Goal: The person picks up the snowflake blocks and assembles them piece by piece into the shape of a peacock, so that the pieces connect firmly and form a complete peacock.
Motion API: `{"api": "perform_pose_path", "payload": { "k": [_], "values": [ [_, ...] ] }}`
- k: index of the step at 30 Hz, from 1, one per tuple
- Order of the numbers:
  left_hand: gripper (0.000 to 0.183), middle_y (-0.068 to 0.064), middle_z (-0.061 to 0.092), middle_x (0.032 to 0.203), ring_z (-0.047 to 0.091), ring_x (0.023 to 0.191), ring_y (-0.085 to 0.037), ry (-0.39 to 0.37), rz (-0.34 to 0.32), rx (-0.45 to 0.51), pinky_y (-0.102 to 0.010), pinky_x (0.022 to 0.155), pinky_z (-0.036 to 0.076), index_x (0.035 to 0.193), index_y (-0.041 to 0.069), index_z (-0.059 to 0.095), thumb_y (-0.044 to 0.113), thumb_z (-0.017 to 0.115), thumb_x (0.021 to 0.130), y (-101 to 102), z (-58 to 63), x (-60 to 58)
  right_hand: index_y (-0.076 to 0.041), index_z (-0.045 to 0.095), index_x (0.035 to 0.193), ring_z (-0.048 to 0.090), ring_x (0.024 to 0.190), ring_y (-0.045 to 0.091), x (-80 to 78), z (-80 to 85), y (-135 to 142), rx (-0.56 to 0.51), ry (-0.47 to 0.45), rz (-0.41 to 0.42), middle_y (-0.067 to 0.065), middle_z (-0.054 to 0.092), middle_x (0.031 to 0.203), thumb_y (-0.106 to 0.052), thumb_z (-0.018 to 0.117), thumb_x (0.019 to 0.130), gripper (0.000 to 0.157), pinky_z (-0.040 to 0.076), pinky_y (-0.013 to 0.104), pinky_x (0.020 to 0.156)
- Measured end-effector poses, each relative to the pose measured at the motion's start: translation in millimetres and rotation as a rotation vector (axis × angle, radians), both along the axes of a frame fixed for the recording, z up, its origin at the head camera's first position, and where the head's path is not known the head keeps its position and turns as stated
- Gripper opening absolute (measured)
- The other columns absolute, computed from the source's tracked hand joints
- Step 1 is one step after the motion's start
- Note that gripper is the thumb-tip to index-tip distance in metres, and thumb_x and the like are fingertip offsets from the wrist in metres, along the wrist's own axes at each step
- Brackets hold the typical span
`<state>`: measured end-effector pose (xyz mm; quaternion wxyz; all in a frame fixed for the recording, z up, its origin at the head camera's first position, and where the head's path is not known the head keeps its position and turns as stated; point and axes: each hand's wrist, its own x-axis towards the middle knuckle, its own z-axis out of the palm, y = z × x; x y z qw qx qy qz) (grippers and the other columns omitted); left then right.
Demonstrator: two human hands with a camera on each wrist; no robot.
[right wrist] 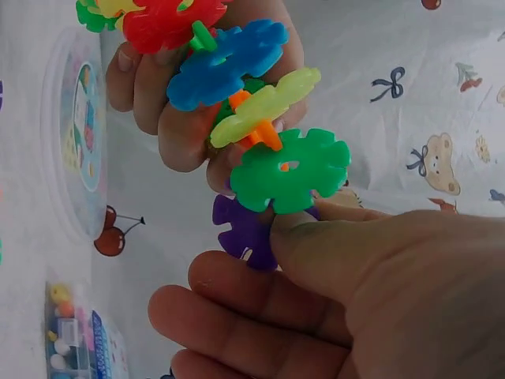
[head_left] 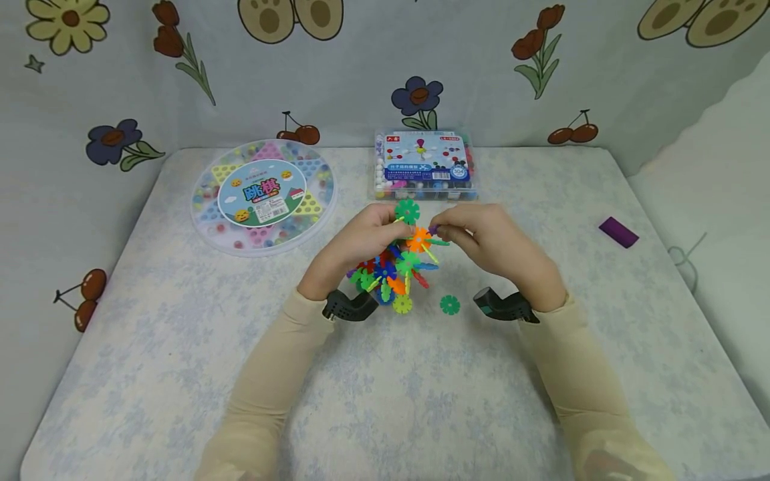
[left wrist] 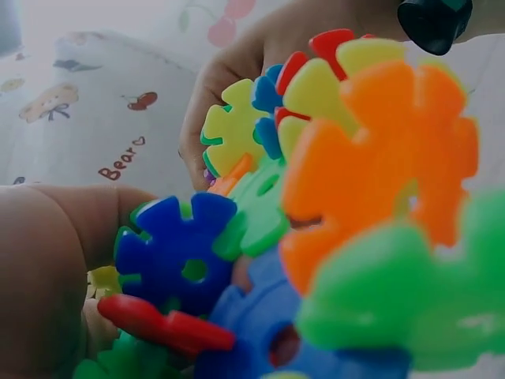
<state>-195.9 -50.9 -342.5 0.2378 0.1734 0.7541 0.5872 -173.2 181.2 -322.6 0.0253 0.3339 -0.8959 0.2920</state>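
My left hand (head_left: 368,235) grips a cluster of interlocked plastic snowflake discs (head_left: 385,272) in red, blue, green, yellow and orange, held over the table. Between the thumb and fingers of my right hand (head_left: 502,242) is a purple snowflake disc (right wrist: 246,235), pinched at the cluster's right side. In the right wrist view it lies right against a green disc (right wrist: 292,170); whether their slots are joined cannot be made out. A blue disc (left wrist: 177,253) shows close to the left thumb in the left wrist view. One loose green disc (head_left: 450,305) lies on the table below the hands.
Behind the left hand lies a round Chinese checkers box (head_left: 321,224). A clear case of small coloured balls (head_left: 427,166) stands at the back middle. Off to the right is a small purple object (head_left: 618,232) on the patterned table (head_left: 385,401). A printed cloth (head_left: 355,80) hangs behind.
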Motion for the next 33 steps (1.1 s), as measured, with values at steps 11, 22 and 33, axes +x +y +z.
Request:
{"api": "perform_pose_path", "payload": {
  "k": [11,22,33],
  "values": [
    [0.022,-0.001,0.055,0.073,0.043,0.062,-0.017,-0.007,-0.021,-0.054,-0.028,0.062,0.042,0.082,0.007,0.053,0.014,0.053,0.103,-3.3,4.5,0.2,-0.003,0.075,0.107,0.066,0.083,0.017,1.6,-0.7,-2.7,-0.012,0.020,0.019,0.007,0.075,0.093,-0.002,0.063,0.098,0.015,0.060,0.038,0.077],
    [0.021,-0.002,0.056,0.073,0.043,0.061,-0.018,0.012,-0.013,-0.074,-0.028,0.062,0.042,0.083,0.007,0.055,0.015,0.053,0.102,-2.5,5.2,0.8,-0.002,0.075,0.109,0.070,0.086,0.021,3.0,1.1,-4.7,0.009,0.059,0.002,0.010,0.077,0.100,-0.003,0.062,0.099,0.016,0.061,0.042,0.081],
    [0.024,-0.001,0.052,0.069,0.040,0.058,-0.018,0.007,0.023,-0.094,-0.028,0.061,0.039,0.076,0.008,0.054,0.015,0.055,0.100,-5.6,7.3,1.1,-0.004,0.073,0.106,0.067,0.081,0.020,3.3,5.6,-0.3,-0.008,0.012,-0.079,0.010,0.075,0.092,-0.006,0.060,0.102,0.015,0.058,0.039,0.076]
  ]
}}
